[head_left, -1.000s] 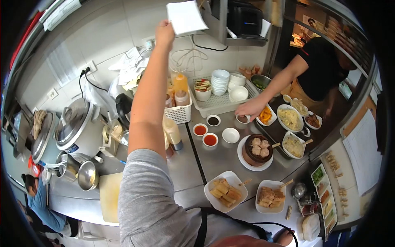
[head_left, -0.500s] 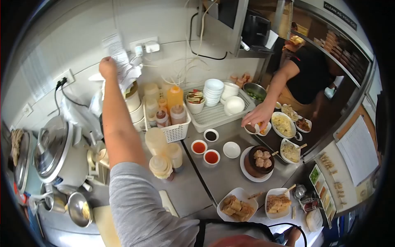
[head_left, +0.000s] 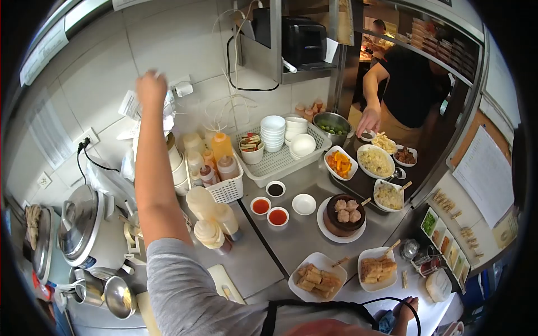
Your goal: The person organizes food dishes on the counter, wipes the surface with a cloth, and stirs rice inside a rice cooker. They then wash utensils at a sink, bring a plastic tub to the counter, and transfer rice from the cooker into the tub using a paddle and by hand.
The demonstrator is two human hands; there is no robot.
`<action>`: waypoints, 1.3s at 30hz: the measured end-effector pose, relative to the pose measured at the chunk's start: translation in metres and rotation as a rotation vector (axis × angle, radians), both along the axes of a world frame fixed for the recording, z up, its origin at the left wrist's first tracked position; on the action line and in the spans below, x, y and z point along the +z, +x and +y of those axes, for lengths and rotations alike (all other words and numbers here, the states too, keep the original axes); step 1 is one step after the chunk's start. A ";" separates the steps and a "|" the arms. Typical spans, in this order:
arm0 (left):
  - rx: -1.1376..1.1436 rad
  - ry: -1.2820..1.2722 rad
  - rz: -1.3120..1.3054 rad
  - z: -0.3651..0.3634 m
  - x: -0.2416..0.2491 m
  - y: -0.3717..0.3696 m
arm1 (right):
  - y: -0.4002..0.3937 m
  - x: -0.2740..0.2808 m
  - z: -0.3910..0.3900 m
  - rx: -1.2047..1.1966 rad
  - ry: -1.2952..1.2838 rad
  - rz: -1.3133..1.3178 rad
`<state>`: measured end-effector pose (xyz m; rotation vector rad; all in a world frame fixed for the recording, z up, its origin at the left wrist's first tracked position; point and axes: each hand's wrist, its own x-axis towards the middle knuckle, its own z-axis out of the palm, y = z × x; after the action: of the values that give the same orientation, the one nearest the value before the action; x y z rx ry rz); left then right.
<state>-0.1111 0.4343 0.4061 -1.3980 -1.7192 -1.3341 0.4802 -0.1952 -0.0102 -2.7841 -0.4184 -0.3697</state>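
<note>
My left hand [head_left: 151, 91] is raised near the wall with its fingers closed. A small pale bit shows at its top, too blurred to name. Just below hang paper slips [head_left: 129, 105], partly behind my wrist. My right hand [head_left: 408, 308] is low at the right, near the counter edge, fingers curled in; what it holds, if anything, is hidden. Closest to it are a lidded tub [head_left: 438, 285] and a square bowl of fried rolls [head_left: 376, 270]. Another bowl of rolls [head_left: 318, 280] stands to the left. Dumplings [head_left: 347, 210] sit in a round dark pot on a white plate.
Sauce bottles fill a white basket [head_left: 227, 190], and more bottles [head_left: 209, 232] stand in front. A drying tray [head_left: 274, 173] bears stacked bowls. Dishes of red sauce [head_left: 278, 217] and dark sauce are mid-counter. A co-worker's hand [head_left: 369, 122] is at a small dish in the pass window.
The view has shifted. My left hand is now above the paper slips and blurred. My right hand shows more. The co-worker's hand has drawn back from the orange food with a small dish.
</note>
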 end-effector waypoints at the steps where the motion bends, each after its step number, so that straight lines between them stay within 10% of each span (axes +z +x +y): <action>1: -0.406 0.028 -0.053 0.004 0.024 0.018 | 0.001 -0.001 -0.001 0.009 0.026 0.011; 3: -0.924 0.023 -0.305 -0.008 0.059 0.080 | 0.004 -0.004 -0.003 0.027 0.079 0.032; 11: -1.421 -0.029 -0.847 -0.034 0.142 0.214 | 0.006 -0.010 -0.011 0.051 0.216 0.066; 30: -1.370 0.214 -0.969 -0.030 0.159 0.196 | 0.000 -0.003 -0.008 0.059 0.259 0.062; 39: -0.929 0.404 -0.783 -0.006 0.009 0.104 | -0.003 0.015 -0.007 -0.051 -0.094 0.289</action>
<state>-0.0070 0.4287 0.4146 -1.5826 -1.0099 -2.8393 0.4767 -0.2018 0.0051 -2.8832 -0.3030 0.0444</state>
